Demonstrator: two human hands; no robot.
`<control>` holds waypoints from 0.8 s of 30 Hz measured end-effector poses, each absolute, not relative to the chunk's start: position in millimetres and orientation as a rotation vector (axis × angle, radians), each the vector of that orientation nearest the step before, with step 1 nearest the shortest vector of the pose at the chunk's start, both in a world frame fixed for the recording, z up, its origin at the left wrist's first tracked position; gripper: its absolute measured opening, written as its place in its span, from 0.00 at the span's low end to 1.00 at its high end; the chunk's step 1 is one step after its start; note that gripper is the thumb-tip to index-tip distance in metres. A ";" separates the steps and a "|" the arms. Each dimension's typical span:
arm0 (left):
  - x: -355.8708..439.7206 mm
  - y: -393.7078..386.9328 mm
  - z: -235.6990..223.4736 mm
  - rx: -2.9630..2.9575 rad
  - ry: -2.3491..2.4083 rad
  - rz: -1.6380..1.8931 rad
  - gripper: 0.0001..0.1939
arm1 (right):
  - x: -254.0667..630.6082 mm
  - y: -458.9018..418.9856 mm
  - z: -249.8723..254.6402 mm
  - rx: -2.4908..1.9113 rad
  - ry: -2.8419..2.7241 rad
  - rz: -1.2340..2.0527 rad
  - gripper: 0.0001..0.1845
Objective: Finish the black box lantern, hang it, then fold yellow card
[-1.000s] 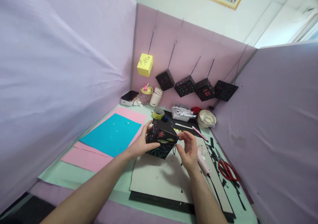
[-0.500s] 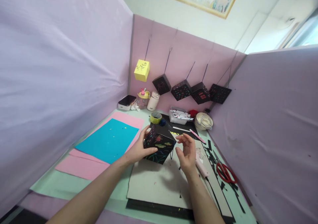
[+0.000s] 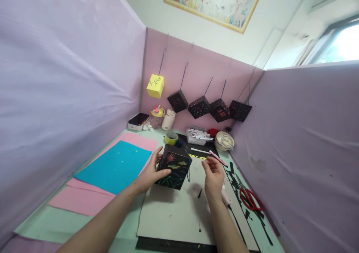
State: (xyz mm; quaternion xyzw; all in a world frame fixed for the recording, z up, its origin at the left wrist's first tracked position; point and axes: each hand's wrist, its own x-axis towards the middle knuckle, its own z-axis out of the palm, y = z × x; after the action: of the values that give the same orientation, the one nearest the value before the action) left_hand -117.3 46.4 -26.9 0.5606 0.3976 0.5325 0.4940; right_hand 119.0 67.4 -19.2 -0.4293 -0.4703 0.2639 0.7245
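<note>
The black box [image 3: 174, 170], with a sun, clouds and waves drawn on its front side, was in the left hand [image 3: 153, 170], which gripped it from 9 o'clock with the thumb across the front. It seemed to be held tilted, a little above the white board [image 3: 168, 225], because a shadow lay below it; I cannot tell if a lower corner touched the board.

The main change was in the right hand [image 3: 214, 173]. One second earlier its fingertips were close at the box's right corner; now this hand was clearly apart from it, at 3 o'clock. Its fingers were bent and the thumb was drawn near to them, but I cannot tell whether something thin was between. For the work, this meant that the left hand alone supported the box, and that the dark loop [image 3: 188, 174] on its right edge was left free.

Around the box, the tape roll [image 3: 171, 138] stood at 12 o'clock, the blue sheet [image 3: 114, 167] lay at 9 o'clock, and the red scissors [image 3: 251, 198] lay between 3 and 4 o'clock. The glue gun [image 3: 226, 198] was at 4 o'clock, partly hidden behind the right wrist.
</note>
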 end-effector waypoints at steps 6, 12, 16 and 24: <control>-115.7 43.8 -17.5 1.111 0.839 1.338 0.47 | 115.1 63.7 -15.0 -0.960 -1.053 0.695 0.15; -115.6 40.4 -10.3 0.877 0.714 1.321 0.44 | 114.9 61.5 -20.0 -0.954 -1.155 0.825 0.20; -117.1 39.8 -7.5 0.765 0.700 1.340 0.39 | 113.4 64.0 -24.2 -0.880 -1.293 0.943 0.25; -116.7 38.4 -0.8 0.760 0.737 1.366 0.37 | 108.0 62.2 -28.4 -0.834 -1.563 0.961 0.22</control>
State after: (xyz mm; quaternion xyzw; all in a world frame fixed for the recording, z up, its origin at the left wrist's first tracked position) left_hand -116.7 38.4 -0.8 0.3342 0.3245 0.6012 0.6493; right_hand 108.0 62.2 -28.4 -0.3500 -0.6557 0.4030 0.5340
